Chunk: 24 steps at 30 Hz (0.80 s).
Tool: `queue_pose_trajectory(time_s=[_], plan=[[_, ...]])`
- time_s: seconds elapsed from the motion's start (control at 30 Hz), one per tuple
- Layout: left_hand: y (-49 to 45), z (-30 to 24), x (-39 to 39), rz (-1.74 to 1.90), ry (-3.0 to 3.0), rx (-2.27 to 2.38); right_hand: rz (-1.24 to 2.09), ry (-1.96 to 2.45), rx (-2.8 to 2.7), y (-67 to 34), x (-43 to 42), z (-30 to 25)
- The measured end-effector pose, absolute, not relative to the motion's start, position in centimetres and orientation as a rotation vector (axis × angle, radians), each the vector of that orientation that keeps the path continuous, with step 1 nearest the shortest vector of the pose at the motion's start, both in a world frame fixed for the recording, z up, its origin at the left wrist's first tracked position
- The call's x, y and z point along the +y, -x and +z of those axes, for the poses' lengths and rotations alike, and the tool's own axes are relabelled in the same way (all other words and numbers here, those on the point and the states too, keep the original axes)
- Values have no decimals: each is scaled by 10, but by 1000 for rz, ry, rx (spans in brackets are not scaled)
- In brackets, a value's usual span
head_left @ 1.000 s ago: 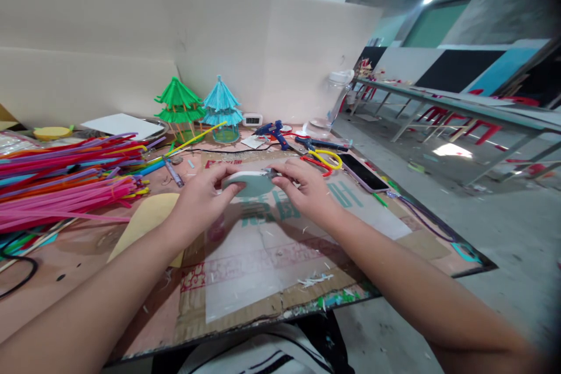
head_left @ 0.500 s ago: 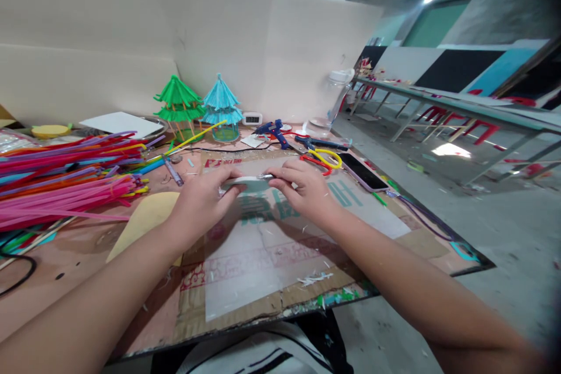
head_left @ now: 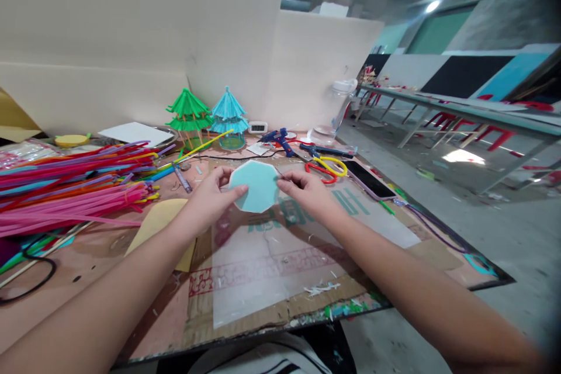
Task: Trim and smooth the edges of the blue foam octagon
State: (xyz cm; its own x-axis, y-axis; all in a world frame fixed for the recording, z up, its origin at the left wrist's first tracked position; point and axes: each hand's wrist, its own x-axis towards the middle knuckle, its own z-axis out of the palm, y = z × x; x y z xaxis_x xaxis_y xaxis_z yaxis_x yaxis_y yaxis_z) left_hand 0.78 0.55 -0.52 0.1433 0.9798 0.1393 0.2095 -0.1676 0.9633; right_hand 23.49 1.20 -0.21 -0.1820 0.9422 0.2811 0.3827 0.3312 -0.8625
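- We had the table (head_left: 92,251) below us, the sheet (head_left: 245,301) lying on its near middle.
- Our left hand (head_left: 214,193) gripped the octagon (head_left: 258,187) by its left side, raised over the sheet's far part.
- Our right hand (head_left: 304,190) pinched a dark bit (head_left: 279,175), too small to identify, at the octagon's right edge.
- We judged this edge work; the next move called for a steady left hold and careful right fingertips.
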Motion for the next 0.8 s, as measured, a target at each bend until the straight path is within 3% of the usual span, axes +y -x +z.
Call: queue_pose_trajectory(time_s=[0.8], plan=[[-3,-3,2,1051,-1571,1156,845,1152,-1753,-232,5,4]])
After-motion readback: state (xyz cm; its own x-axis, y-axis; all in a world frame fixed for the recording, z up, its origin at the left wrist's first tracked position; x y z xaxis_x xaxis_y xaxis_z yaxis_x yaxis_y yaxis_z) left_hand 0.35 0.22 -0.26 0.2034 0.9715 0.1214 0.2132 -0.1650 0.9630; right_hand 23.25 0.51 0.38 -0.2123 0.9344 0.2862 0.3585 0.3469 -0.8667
